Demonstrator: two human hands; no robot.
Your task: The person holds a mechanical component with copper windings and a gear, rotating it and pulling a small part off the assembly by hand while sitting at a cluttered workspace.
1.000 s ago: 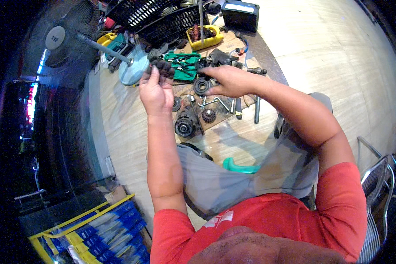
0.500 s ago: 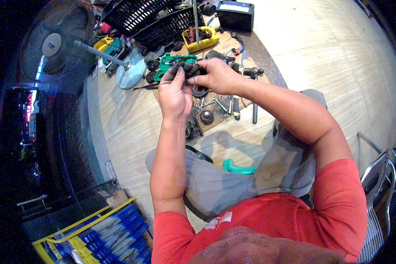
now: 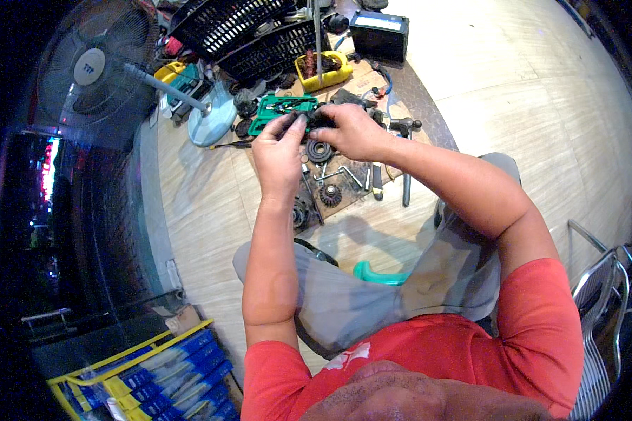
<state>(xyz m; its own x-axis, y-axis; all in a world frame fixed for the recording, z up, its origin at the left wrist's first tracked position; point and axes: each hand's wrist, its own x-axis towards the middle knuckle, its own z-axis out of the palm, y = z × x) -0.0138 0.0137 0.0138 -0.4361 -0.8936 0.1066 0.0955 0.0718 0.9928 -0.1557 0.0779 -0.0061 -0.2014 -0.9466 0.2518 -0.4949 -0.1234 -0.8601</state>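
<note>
Both hands meet above the cluttered work board, fingers bent round a small dark part (image 3: 309, 121) whose kind I cannot make out. My left hand (image 3: 278, 151) pinches it from the left with blackened fingertips. On its other side my right hand (image 3: 350, 130) grips it between thumb and fingers. Just behind the hands lies an opened green tool case (image 3: 267, 111) with dark tools in it. A dark round gear-like part (image 3: 320, 150) sits right under them. Nearer to me are a toothed gear (image 3: 330, 195) and a bent metal wrench (image 3: 343, 172).
A hammer (image 3: 406, 168) and a dark-handled tool (image 3: 377, 182) lie to the right. Behind stand a yellow cut-open container (image 3: 337, 73), black crates (image 3: 263, 52) and a black battery (image 3: 379, 35). A fan (image 3: 89, 67) rises at the left, a metal chair (image 3: 600, 309) at the right.
Both hands have come slightly lower and the fingers have shifted on the dark part. More of the green case and the round part beneath shows. The view has tilted a little.
</note>
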